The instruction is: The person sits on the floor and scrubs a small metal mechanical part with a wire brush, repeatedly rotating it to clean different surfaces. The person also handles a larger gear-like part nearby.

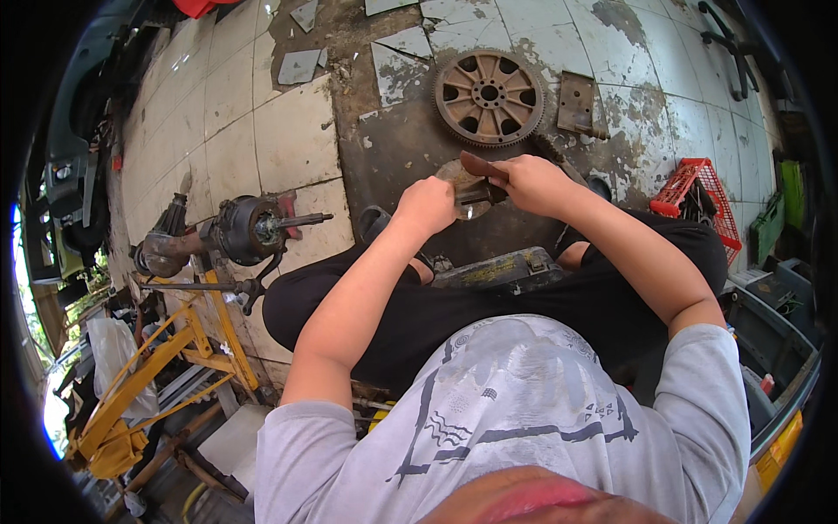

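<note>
Both hands meet in front of my shins, over the dark floor. My left hand [426,206] is closed on the left edge of a round, pale metal part [447,171] that has a dark recess in its middle. My right hand [534,186] pinches a thin reddish-brown flat piece [477,166], which looks like folded sandpaper, over the right side of that part. Just beyond the hands lies a rusty toothed flywheel [501,126], flat on the floor. Fingers hide much of the round part, so its exact kind is unclear.
A rusty bracket plate [578,100] lies right of the flywheel. At left stands a greasy axle assembly [247,230] near a yellow metal frame [148,375]. A red plastic basket [717,205] sits at right. Beneath my hands is a scuffed case [497,269]. Broken tiles [299,67] lie ahead.
</note>
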Demonstrator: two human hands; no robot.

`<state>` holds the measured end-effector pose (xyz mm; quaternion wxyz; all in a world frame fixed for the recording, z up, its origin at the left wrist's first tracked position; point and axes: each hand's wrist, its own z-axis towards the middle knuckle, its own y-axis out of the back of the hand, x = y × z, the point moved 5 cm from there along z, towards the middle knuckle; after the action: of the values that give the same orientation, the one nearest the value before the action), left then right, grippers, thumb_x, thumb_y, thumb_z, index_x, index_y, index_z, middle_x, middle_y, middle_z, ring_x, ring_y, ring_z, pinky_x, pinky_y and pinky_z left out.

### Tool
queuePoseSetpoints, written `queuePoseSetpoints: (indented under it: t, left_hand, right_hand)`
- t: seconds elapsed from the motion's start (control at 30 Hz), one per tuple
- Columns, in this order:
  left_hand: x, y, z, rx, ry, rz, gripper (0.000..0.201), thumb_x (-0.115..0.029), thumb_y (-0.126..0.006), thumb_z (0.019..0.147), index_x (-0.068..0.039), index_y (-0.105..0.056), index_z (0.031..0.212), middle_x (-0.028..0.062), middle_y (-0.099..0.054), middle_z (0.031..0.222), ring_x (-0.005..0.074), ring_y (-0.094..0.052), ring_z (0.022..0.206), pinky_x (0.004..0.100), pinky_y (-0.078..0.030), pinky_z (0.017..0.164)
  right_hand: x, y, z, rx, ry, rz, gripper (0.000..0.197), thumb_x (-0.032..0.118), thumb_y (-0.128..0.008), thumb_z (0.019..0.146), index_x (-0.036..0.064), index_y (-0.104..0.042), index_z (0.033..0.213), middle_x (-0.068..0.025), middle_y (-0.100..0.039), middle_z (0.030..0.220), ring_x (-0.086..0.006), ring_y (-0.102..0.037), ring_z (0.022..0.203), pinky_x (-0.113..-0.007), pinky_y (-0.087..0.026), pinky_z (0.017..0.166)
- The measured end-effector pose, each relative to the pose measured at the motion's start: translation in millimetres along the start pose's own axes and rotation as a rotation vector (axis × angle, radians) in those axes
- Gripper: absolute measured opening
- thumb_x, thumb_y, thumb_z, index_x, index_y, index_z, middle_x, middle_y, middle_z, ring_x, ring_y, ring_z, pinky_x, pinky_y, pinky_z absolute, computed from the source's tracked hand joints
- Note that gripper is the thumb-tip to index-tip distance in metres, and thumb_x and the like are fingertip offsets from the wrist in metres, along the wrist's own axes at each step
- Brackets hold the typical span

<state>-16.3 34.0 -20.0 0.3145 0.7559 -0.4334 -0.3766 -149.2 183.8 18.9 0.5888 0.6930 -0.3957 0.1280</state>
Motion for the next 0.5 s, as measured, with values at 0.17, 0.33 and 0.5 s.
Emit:
queuePoseSetpoints:
  t: [0.17, 0.33, 0.5]
  left_hand:
    - [3, -1, 4, -0.003, 0.012, -0.01, 0.028, -0.013, -0.069, 0.084, -0.005, -0.077, 0.11, 0.0235, -0.077, 0.096, 0.0432, -0.076, 0.095, 0.0528, -0.063, 0.086]
    - [3, -5, 4, -0.002, 0.013, 0.008, 0.028, -0.012, -0.069, 0.083, -0.004, -0.076, 0.109, 0.0243, -0.077, 0.096, 0.0432, -0.076, 0.095, 0.0531, -0.063, 0.086]
    - [-1, -4, 2, 0.005, 0.0, 0.006, 0.028, -0.011, -0.069, 0.083, -0.003, -0.076, 0.108, 0.0252, -0.077, 0.095, 0.0431, -0.076, 0.094, 0.0529, -0.063, 0.085]
  right_hand:
    - [9, -1, -7, 0.088, 0.006, 0.063, 0.027, 0.019, -0.066, 0.104, 0.0057, -0.073, 0.125, -0.0235, -0.076, 0.103, -0.0473, -0.07, 0.098, -0.055, -0.055, 0.084]
    - [16, 12, -6, -0.041, 0.077, 0.103, 0.025, 0.025, -0.062, 0.106, 0.0085, -0.077, 0.116, -0.0221, -0.077, 0.098, -0.0445, -0.072, 0.097, -0.056, -0.056, 0.083]
    - [-21, -5, 2, 0.199, -0.231, -0.06, 0.024, 0.024, -0.064, 0.105, 0.0059, -0.076, 0.115, -0.0224, -0.076, 0.101, -0.0451, -0.071, 0.097, -0.054, -0.055, 0.086]
